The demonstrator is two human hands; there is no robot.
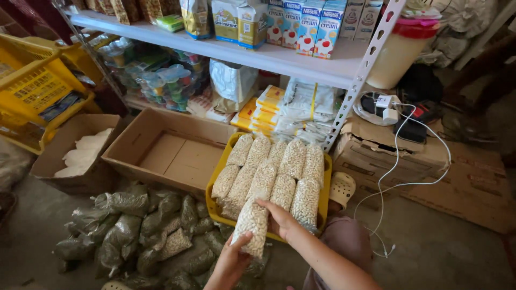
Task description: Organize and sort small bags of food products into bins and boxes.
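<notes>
Both your hands are on one clear bag of pale beans (251, 226), which stands nearly upright at the near edge of the yellow crate (324, 200). Your left hand (232, 262) comes up from below with its fingers curled around the bag's lower end, gripping it. Your right hand (280, 219) reaches in from the right, palm against the bag's upper right side, fingers wrapped partly around it, so it too grips the bag. The bag's top touches the other bags of the same pale beans (273, 171) that fill the crate, laid in two rows side by side. The crate rests on the floor (441, 252) just in front of a white metal shelf (301, 62). To the left of the crate lies an open, shallow cardboard box (166, 147), and further left a smaller cardboard box (70, 161) holding something white. Near your left hand, on the floor, is a heap of bags of darker, greenish beans (145, 225). A pale perforated clog (342, 189) sits just beside the crate's right edge. Right of that, a flattened cardboard carton (430, 172) carries a white charger and cable (398, 156). On the shelf stand cartons of cream (306, 24), and yellow packets (266, 110) are stacked beneath it. Yellow baskets (37, 86) sit at far left.
</notes>
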